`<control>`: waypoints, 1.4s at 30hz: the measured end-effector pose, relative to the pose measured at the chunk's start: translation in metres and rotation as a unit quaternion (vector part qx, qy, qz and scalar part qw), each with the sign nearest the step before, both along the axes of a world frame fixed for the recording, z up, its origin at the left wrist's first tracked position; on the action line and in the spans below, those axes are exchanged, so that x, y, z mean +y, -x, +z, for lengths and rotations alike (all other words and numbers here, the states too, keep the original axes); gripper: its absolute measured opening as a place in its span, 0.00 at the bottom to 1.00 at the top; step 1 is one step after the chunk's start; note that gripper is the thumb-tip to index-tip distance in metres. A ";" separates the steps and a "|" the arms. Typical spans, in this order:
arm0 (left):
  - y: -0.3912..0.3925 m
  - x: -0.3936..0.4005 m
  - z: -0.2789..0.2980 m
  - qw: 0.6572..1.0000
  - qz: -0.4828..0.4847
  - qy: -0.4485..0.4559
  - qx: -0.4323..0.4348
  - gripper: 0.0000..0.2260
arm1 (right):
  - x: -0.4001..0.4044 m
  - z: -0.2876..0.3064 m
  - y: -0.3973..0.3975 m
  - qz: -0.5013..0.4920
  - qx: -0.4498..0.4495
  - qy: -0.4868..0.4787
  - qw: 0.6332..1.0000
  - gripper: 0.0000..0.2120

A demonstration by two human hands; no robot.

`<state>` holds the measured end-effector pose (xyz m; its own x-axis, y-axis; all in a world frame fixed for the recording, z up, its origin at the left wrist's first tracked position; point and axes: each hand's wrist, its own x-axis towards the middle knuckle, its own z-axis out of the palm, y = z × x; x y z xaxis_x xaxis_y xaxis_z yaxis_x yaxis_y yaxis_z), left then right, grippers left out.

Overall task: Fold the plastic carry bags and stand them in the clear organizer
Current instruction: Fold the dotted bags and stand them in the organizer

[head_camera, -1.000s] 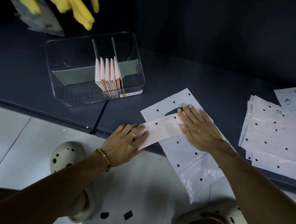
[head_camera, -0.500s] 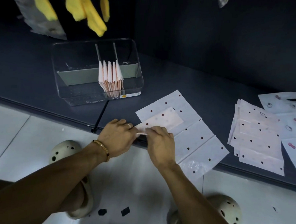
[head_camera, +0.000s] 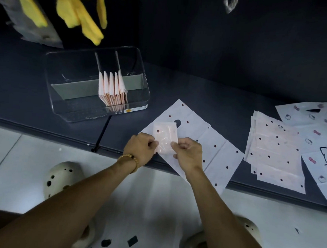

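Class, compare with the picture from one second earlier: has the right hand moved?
Yes. The right hand has come back toward the shelf edge and now pinches the folded bag opposite the left hand.

A dark blue-grey platform (head_camera: pixel 208 92) carries everything, its front edge meeting pale floor tiles (head_camera: pixel 24 154). The clear organizer (head_camera: pixel 68 107) stands on it towards the left, holding a row of folded pink bags (head_camera: pixel 112 89) upright in its middle section. Right of the organizer and nearer the edge, an unfolded white dotted bag (head_camera: pixel 212 145) lies flat, one corner overhanging the edge. Farther right of the organizer lies a stack of dotted bags (head_camera: pixel 275 150), with cat-printed bags (head_camera: pixel 317 135) beyond it.
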<state>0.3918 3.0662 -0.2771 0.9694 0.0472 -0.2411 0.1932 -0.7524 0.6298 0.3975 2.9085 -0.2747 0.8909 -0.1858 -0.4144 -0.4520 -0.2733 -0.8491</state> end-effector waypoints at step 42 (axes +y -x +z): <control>-0.022 -0.026 -0.007 0.898 -0.293 -0.241 -0.224 0.15 | -0.035 -0.046 0.013 0.274 -0.177 0.488 0.810 0.26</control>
<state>0.4139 3.0400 -0.2843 0.8566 -0.5081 0.0898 -0.5157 -0.8484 0.1198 0.3850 2.8740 -0.3203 0.9813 0.1921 -0.0089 0.1884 -0.9694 -0.1573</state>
